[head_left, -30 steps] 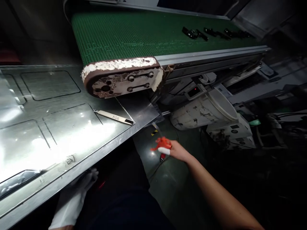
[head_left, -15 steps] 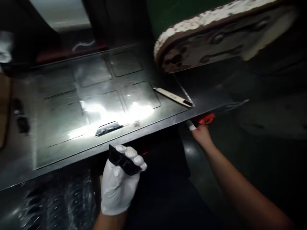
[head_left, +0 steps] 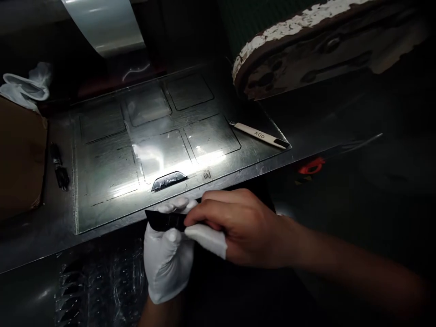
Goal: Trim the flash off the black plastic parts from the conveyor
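My left hand (head_left: 170,263), in a white glove, is closed around a small flat black piece (head_left: 161,221) with slanted ends. My right hand (head_left: 235,222) is bare apart from a white cover on the thumb. It pinches the right end of the same piece between thumb and fingers, hiding that end. Just beyond the hands, a similar dark piece with a shiny face (head_left: 169,180) lies on the clear sheet (head_left: 112,211) that covers the metal table. Farther right on the sheet rests a white-handled tool (head_left: 259,133) marked A06, its thin tip pointing left.
A machine part with a flaking white edge (head_left: 299,59) overhangs the right side. At left stand a cardboard box (head_left: 20,154), a white cloth-like item (head_left: 34,88) and a black pen-like item (head_left: 59,165). Below lies a clear plastic tray (head_left: 102,281) with dark pieces. An orange-red object (head_left: 311,165) sits lower right.
My right hand has come in from the far right, beside the orange-red object, and taken hold of the black piece in my left hand. The view has shifted slightly.
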`<state>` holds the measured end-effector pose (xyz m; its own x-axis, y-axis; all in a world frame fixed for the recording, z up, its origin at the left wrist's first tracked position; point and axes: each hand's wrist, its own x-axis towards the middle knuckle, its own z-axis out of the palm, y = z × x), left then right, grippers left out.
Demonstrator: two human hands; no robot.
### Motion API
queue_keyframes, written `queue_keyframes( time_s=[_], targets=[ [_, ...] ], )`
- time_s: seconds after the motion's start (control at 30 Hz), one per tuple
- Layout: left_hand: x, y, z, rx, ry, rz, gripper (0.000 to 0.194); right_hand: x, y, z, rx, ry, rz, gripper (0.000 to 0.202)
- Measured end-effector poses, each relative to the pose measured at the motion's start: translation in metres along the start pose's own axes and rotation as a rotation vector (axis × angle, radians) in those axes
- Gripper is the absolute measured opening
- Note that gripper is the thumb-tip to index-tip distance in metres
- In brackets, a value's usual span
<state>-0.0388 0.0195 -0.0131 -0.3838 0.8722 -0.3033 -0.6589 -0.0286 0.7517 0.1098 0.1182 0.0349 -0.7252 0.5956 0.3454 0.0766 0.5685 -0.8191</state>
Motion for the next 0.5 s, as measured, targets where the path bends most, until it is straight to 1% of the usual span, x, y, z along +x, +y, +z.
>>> queue_keyframes(
  time_s=[0.07,0.13,0.27,0.33,0.4,0.43,0.5],
  targets=[
    [-0.002,0.0,-0.005,0.096,0.037,0.051,0.032,0.005,0.004,0.008,-0.016,-0.057,-0.004,0.01],
    [-0.003,-0.001,-0.009,0.168,0.062,0.073,0.032,0.005,0.011,0.014,-0.017,-0.112,0.007,0.011],
    [-0.002,0.003,-0.011,0.253,0.085,0.031,0.035,0.007,0.019,0.017,-0.032,-0.218,0.019,0.015],
    [-0.002,0.007,-0.01,0.286,0.091,0.012,0.044,0.015,0.018,0.012,-0.031,-0.224,0.009,0.013],
    [-0.001,0.012,-0.009,0.31,0.11,0.034,0.052,0.029,0.016,0.003,-0.069,-0.207,0.011,0.011],
    [-0.001,0.014,-0.009,0.318,0.132,0.074,0.051,0.038,0.016,-0.002,-0.122,-0.204,0.02,0.011],
    [0.0,0.019,-0.008,0.342,0.194,0.202,0.038,0.06,0.017,-0.014,-0.298,-0.223,0.027,0.012]
  ],
)
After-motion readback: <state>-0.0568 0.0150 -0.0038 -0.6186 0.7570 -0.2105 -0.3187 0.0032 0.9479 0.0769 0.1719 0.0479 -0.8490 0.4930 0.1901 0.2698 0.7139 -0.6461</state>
